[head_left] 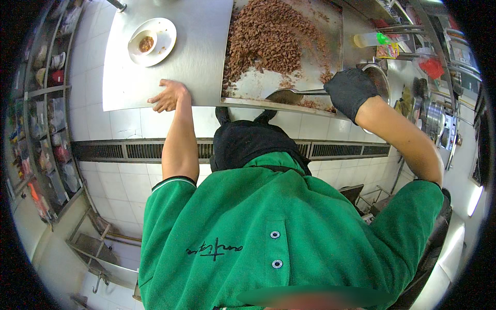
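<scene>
While brown chunks (263,39) lie beyond the ladle (284,96), a plate (166,37) sits left.

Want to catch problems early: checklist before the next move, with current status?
1. Right hand gripping the metal spoon: ok, fingers closed around its handle.
2. Right hand gloved: ok, black glove.
3. Left hand gloved: not ok, bare.
4. Left hand free of tools: ok, fingers spread by the counter edge.
5. Plate clear of spoon: ok, well apart.
6. Spoon touching tray bottom: cannot tell from this view.
</scene>
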Motion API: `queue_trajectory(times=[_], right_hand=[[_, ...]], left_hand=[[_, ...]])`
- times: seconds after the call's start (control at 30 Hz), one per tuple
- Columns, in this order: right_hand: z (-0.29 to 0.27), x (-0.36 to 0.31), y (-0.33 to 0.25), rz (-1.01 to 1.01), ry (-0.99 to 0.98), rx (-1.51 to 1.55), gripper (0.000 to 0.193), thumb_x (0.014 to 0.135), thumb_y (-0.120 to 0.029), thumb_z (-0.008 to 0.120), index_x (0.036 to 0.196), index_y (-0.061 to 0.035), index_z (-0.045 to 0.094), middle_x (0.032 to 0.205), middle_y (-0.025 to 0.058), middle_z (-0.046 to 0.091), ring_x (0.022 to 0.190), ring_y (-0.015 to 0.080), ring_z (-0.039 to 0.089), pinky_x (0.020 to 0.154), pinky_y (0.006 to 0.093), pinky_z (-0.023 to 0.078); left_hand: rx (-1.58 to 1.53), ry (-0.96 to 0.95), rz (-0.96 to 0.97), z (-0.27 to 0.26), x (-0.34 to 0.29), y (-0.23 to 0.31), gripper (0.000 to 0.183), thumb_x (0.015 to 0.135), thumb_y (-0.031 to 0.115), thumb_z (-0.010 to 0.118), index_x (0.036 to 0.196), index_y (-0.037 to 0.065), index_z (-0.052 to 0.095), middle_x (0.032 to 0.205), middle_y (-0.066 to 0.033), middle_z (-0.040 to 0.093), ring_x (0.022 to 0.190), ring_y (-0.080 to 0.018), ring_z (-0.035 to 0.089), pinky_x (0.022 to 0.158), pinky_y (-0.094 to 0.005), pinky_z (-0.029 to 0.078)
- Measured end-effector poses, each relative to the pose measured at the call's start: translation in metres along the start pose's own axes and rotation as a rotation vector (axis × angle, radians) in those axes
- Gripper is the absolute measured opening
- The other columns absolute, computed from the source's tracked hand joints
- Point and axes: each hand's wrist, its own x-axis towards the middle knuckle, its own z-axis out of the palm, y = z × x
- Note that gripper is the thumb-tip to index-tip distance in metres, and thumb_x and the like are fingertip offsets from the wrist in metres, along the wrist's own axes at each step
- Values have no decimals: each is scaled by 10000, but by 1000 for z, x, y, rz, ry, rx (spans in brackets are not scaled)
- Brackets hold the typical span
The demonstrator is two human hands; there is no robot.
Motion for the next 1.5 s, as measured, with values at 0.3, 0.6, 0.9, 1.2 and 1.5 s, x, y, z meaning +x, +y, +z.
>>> queue_trajectory(times=[0.3, 0.6, 0.9, 1.2, 1.5], right_hand=[[-4, 23, 38, 208, 186, -26, 180, 823, -138, 638, 890, -65, 788, 881, 189, 754, 853, 349, 761, 787, 467, 605], [114, -64, 92, 339, -379, 586, 403, 957, -406, 664, 1019, -13, 726, 891, 198, 722, 695, 300, 697, 689, 452, 597], [225, -70, -117, 647, -278, 1973, 409, 1059, -446, 584, 1229, -81, 662, 711, 61, 578, 505, 171, 568, 434, 349, 498], [234, 125, -128, 605, 278, 1819, 427, 1060, -413, 522, 1046, -40, 727, 903, 255, 711, 872, 444, 680, 787, 536, 525], [256, 147, -114, 668, 611, 1683, 509, 1035, -508, 524, 1062, -39, 720, 957, 272, 705, 953, 489, 664, 828, 550, 521]], left_hand=[[-23, 67, -29, 2, 0, 3, 804, 885, 500, 548, 1489, 16, 331, 1220, -215, 434, 1114, -352, 510, 845, -484, 536], [-72, 2, -6, -6, -2, -1, 798, 908, 510, 531, 1487, 5, 316, 1211, -237, 427, 1108, -367, 498, 851, -489, 527], [-41, 47, -4, -12, -9, 5, 824, 925, 538, 511, 1511, -10, 321, 1222, -240, 431, 1113, -376, 497, 866, -497, 523], [-5, 91, -41, -6, -9, 4, 828, 895, 552, 538, 1511, 34, 341, 1224, -230, 449, 1132, -374, 504, 869, -522, 511], [7, 182, -45, 4, -7, 4, 823, 876, 565, 543, 1507, 66, 373, 1217, -220, 461, 1149, -370, 513, 847, -505, 504]])
